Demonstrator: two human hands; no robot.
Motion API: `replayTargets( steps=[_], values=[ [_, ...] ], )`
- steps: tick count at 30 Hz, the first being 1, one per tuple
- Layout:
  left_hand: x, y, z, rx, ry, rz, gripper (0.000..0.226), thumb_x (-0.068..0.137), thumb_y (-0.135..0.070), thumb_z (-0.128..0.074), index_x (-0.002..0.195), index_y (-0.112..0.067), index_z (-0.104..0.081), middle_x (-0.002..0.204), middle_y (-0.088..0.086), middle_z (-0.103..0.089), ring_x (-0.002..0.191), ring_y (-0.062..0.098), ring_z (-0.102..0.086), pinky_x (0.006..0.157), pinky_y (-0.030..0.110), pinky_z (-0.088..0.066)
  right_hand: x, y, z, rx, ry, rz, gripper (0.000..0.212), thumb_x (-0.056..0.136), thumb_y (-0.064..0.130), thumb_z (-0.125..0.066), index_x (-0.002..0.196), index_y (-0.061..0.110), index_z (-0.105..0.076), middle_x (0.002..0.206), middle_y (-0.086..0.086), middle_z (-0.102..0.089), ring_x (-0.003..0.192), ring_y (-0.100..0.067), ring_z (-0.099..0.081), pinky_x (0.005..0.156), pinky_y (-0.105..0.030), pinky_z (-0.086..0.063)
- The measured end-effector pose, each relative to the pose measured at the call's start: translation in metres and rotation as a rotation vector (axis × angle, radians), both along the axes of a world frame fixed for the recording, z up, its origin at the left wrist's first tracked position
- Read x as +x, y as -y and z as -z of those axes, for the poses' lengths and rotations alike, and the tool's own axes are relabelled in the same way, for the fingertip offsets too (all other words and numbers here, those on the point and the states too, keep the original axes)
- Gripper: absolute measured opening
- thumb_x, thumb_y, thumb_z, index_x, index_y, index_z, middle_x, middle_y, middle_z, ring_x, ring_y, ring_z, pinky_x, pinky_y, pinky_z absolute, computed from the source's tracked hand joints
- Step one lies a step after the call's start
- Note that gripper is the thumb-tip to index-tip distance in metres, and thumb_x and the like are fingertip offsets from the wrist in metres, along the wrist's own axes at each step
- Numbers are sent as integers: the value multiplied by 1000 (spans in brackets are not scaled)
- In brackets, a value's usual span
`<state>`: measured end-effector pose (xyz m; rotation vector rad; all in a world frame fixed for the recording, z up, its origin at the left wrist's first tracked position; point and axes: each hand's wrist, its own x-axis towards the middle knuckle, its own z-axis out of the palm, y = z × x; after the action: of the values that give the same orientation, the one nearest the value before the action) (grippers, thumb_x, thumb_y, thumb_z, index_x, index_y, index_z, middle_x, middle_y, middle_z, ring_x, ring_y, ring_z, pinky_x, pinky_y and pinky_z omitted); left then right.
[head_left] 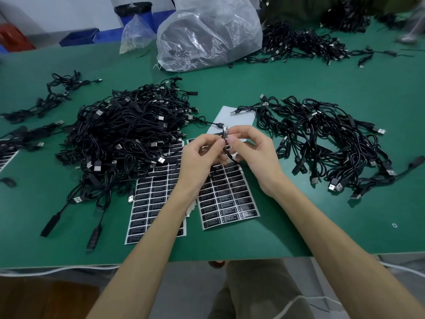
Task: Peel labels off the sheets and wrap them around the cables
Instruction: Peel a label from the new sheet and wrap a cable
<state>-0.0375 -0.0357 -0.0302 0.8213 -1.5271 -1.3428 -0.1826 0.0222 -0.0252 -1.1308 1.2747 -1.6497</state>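
Green bench (299, 84), big tangled cable pile (128, 134) on the left, flatter pile (333, 143) on the right, two label sheets (156, 203) lying between them. Above the sheets, left hand (197, 157) and right hand (255, 155) each have a pinching grip on one cable (230, 158), with a label (225, 134) curled round it at the fingertips.

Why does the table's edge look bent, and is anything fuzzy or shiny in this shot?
Head view: the wide lens bows the green table at its near edge. Head view, centre: the left hand and right hand, pinching the label, and the label sheets are sharp, print legible. Head view, top right: a pale shape is smeared. Head view, top: light glints off the clear plastic bag.
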Motion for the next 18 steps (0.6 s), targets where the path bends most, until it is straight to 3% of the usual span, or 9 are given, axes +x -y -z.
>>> replayTargets(
  steps=[3,6,11,18],
  values=[
    [0,0,0,10,2,12,12,99,-8,-68,106,2,-71,90,14,-74,71,21,-72,72,32,-62,1,1,0,-1,-30,50,15,98,12,-70,112,15,-69,94,6,-68,73,-7,-66,64,-21,-52],
    [-1,-2,1,-13,50,58,6,100,-7,-67,100,-5,-72,85,8,-74,72,22,-72,72,31,-62,-1,1,-2,-14,-23,117,20,98,13,-70,118,13,-66,95,3,-67,79,-10,-66,65,-25,-53],
    [-5,-2,6,-63,151,88,9,99,-4,-67,97,-10,-72,77,9,-74,71,25,-74,72,31,-61,-7,1,1,-5,-242,203,6,98,18,-70,101,18,-76,89,7,-72,82,-10,-61,80,-33,-53],
    [-2,-2,3,1,87,40,6,99,-7,-67,100,-6,-72,78,11,-74,72,24,-74,74,32,-62,-9,2,5,-9,-340,223,7,96,18,-72,101,22,-74,88,10,-72,84,-8,-64,77,-22,-49]
  ],
)
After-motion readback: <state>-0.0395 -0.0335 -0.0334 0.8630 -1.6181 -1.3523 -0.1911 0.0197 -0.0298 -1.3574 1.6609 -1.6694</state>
